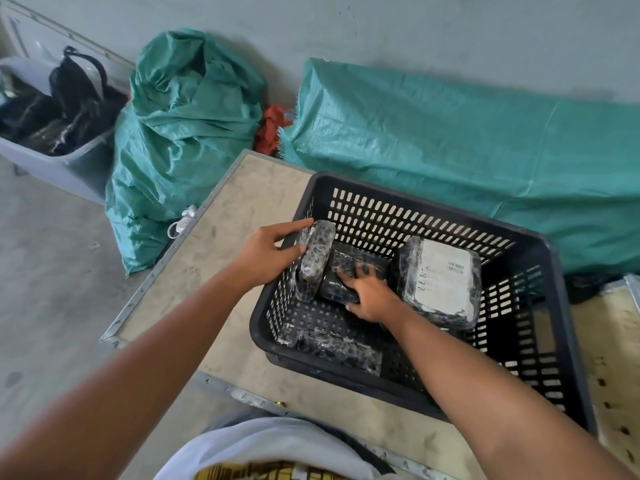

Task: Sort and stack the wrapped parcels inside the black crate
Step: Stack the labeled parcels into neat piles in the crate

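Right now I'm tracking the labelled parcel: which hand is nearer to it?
Right. The right hand presses a dark parcel just left of the labelled parcel; the left hand grips an upright parcel farther left.

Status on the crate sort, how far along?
Early. All four visible plastic-wrapped parcels are already inside the black slotted plastic crate. In hand: left hand steadies a narrow upright parcel; right hand presses a flat dark parcel. Left: the white-labelled parcel and the parcel by the near wall lie unstacked.

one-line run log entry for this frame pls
stage: arranging parcels | left hand: holds upright parcel | right hand: on flat parcel | black crate: labelled parcel at right
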